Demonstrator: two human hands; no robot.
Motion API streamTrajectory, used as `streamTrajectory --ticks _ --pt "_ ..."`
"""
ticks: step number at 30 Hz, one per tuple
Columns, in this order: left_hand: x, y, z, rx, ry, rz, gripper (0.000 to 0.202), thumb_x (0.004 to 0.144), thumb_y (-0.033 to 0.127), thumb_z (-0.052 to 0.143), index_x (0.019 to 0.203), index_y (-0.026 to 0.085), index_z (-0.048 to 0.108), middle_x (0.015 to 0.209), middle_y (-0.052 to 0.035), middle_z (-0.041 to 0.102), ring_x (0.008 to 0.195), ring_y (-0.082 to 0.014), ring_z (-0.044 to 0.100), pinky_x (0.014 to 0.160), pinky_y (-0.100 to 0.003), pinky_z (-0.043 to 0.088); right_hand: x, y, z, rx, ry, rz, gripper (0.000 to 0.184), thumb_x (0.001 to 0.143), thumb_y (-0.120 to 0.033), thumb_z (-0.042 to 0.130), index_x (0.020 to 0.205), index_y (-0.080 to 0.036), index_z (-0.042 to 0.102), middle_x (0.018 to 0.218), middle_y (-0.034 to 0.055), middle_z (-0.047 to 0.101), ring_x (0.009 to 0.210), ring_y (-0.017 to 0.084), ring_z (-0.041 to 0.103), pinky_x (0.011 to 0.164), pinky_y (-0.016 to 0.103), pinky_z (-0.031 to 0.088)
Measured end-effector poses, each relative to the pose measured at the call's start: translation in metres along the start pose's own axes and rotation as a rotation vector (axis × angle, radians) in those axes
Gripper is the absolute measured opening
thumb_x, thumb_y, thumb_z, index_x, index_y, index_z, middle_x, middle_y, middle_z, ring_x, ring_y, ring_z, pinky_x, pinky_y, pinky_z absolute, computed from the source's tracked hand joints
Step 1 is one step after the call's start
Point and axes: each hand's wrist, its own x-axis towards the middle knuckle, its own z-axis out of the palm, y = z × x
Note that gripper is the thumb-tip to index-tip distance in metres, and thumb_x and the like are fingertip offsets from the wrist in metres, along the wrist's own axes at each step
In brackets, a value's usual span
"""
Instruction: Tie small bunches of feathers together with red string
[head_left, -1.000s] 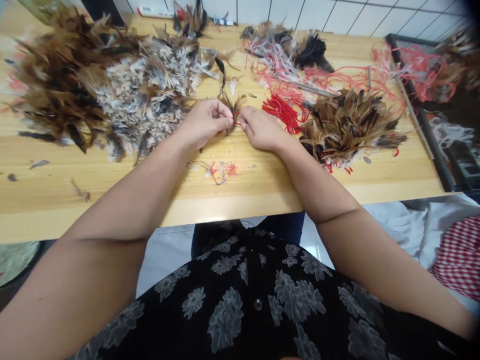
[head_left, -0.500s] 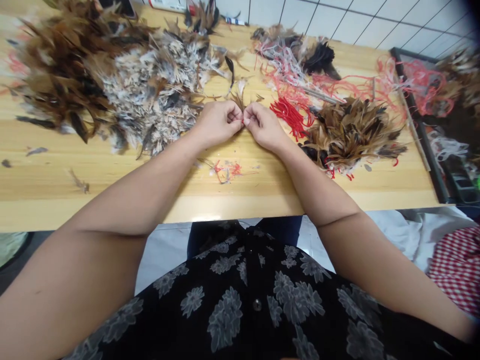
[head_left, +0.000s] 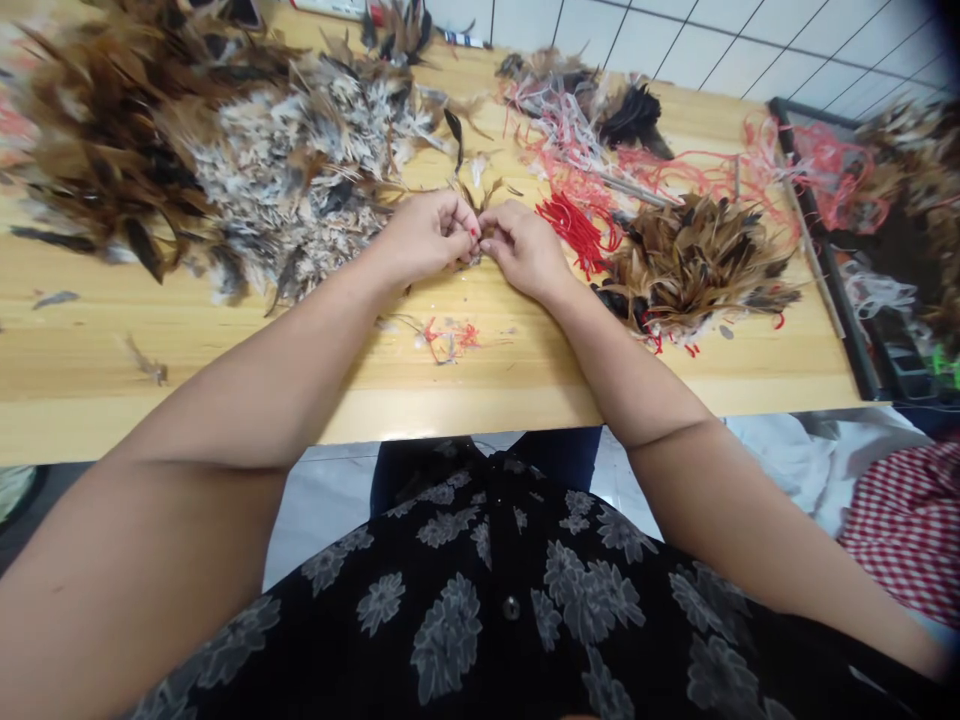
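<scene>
My left hand (head_left: 439, 235) and my right hand (head_left: 521, 243) meet over the middle of the table, thumbs and fingers pinched. Between them are the quill ends of a small bundle of brown feathers (head_left: 480, 194), whose tips fan out beyond the fingers. A speck of red, perhaps thread, shows at my left fingertips. What exactly my right fingertips pinch is too small to make out. Right of my right hand lies a bunch of cut red strings (head_left: 576, 232). Left of my left hand spreads a heap of feathers with pale, fluffy quill ends (head_left: 300, 190).
Brown feathers (head_left: 697, 260) are piled at right, by a black-framed tray (head_left: 821, 250) holding more feathers and strings. Pink and white strings (head_left: 562, 125) tangle at the back. Thread scraps (head_left: 450, 340) lie near the front edge. White tiles (head_left: 675, 40) border the table's far side.
My fingers have shifted their pinch; the left hand has turned slightly, and the red speck now shows on its fingertips. The view has moved a little to the right.
</scene>
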Motion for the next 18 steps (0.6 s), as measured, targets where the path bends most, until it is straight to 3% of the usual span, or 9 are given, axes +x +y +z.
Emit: streamTrajectory --ticks 7,12,18 --pt "0.005 -0.006 -0.015 0.034 -0.139 0.150 0.023 0.105 0.017 0.093 0.094 0.026 0.075 0.090 -0.0024 0.084 0.083 -0.0210 0.073 0.083 -0.037 0.056 0.011 0.021 0.015 0.155 0.086 -0.090 0.031 0.119 -0.032 0.075 0.147 -0.028 0.089 0.139 0.0120 0.090 0.136 0.036 0.082 0.131 0.054 0.066" --pt "0.006 -0.012 -0.014 0.024 -0.117 0.169 0.026 0.106 0.028 0.101 0.095 0.027 0.077 0.088 -0.0028 0.083 0.084 -0.0239 0.073 0.085 -0.039 0.059 0.009 0.025 0.014 0.150 0.081 -0.091 0.026 0.118 -0.028 0.074 0.133 -0.028 0.095 0.133 0.0108 0.091 0.135 0.034 0.082 0.124 0.048 0.067" --pt "0.006 -0.009 -0.010 -0.054 -0.128 0.157 0.028 0.101 0.025 0.103 0.091 0.027 0.078 0.088 -0.0045 0.083 0.087 -0.0259 0.080 0.084 -0.040 0.062 0.007 0.018 0.008 0.077 0.082 -0.037 0.026 0.123 -0.027 0.071 0.125 -0.028 0.097 0.137 0.0100 0.089 0.134 0.033 0.085 0.112 0.044 0.067"
